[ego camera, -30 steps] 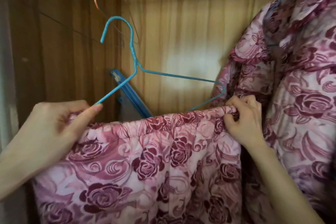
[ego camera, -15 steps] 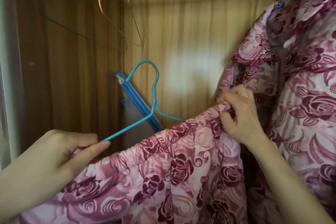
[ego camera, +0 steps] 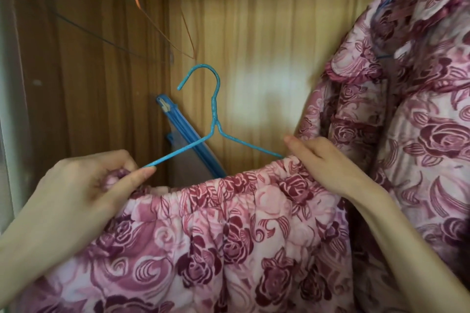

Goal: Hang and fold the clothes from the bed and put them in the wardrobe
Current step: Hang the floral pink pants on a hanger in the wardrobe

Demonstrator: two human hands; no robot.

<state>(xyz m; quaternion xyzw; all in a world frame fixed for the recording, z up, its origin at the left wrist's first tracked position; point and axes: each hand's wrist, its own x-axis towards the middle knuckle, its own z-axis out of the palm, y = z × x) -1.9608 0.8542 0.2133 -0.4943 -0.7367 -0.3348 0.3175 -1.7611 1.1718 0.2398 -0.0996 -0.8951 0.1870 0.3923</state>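
Spanning both grips, left hand (ego camera: pixel 76 193) to right hand (ego camera: pixel 323 162): floral waistband (ego camera: pixel 216 185).

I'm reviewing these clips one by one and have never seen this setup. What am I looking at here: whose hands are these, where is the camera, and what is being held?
There is no machine here. A person wears one wide-angle camera on the head, so you look forward and down at their own two hands inside a wooden wardrobe. The left hand pinches one end of a flowered garment's gathered waistband, where the arm of a blue wire hanger runs in. The right hand grips the other end, over the hanger's other arm. The hanger's hook is free, not on a rail. On the right, a matching flowered top already hangs. At the top left hangs a bare orange wire hanger, and a blue-edged flat thing leans at the back.
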